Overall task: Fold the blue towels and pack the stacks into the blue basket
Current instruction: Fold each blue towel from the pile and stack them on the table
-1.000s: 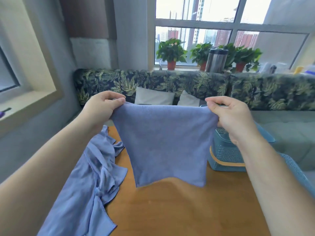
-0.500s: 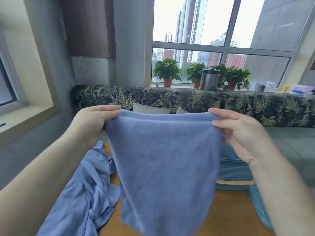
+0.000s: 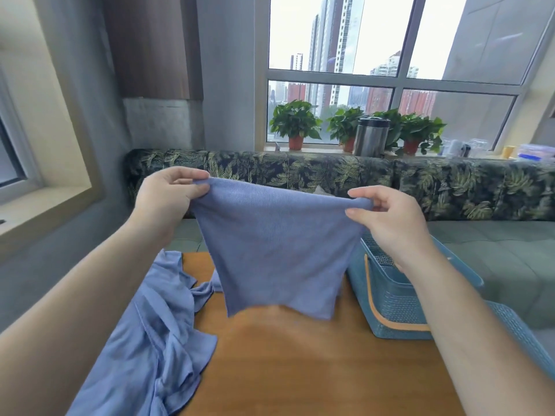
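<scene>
**Towel up by its top corners, fold not yet begun**

My left hand (image 3: 168, 196) pinches one top corner of the blue towel (image 3: 276, 250), thumb and fingers closed on the cloth. My right hand (image 3: 387, 223) pinches the other corner the same way. The top edge runs left to right between them, a little slack, with the left end slightly higher. The rest hangs down in front of me over the far part of the tabletop (image 3: 300, 370). The lower edge looks clear of the wood, but I can't be sure.

The blue basket (image 3: 390, 298) stands on the right of the tabletop, just below my right forearm, so the right hand is the nearer one. A crumpled heap of blue towels (image 3: 150, 340) lies on the left, under my left forearm.

My reading is that this towel is spread and ready to fold. The bare wood between heap and basket lies straight below it, which suits laying it flat or bringing the corners together.
</scene>
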Available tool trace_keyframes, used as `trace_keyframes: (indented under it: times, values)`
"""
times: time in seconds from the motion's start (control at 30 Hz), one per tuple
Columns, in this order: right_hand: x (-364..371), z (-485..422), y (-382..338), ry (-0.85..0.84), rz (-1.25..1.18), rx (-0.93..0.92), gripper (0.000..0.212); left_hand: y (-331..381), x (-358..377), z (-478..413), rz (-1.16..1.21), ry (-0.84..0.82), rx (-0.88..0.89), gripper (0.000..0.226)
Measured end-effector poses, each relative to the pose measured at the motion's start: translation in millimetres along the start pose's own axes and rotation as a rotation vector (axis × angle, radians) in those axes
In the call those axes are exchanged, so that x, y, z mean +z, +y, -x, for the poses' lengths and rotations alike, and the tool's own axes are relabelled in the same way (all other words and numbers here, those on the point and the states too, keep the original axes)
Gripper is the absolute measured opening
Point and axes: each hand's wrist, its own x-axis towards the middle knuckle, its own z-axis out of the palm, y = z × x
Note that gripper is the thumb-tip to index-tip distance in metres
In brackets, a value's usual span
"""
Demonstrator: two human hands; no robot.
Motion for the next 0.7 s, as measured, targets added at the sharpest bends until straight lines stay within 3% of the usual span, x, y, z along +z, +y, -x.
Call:
trace_keyframes:
  times: [0.2,0.37,0.43,0.53,0.63,0.7]
  values:
    - [1,81,65,0.025,-0.117,0.14,0.017,-73,-9,90,-0.115,-0.02,-0.012,0.016]
    - [14,206,179,-0.031,-0.037,0.525,0.031,-193,-12,210,-0.274,-0.056,-0.37,0.019]
    - [16,237,203,-0.103,0.027,0.609,0.036,-221,-11,241,-0.301,-0.078,-0.414,0.017]
    - [17,240,215,-0.132,0.138,0.593,0.032,-237,-7,252,-0.354,-0.087,-0.366,0.008]
    - [21,235,216,-0.208,0.374,0.506,0.03,-243,-6,248,-0.391,-0.108,-0.315,0.013]
    - [25,238,220,-0.173,0.44,0.426,0.034,-246,-8,248,-0.449,-0.11,-0.263,0.016]
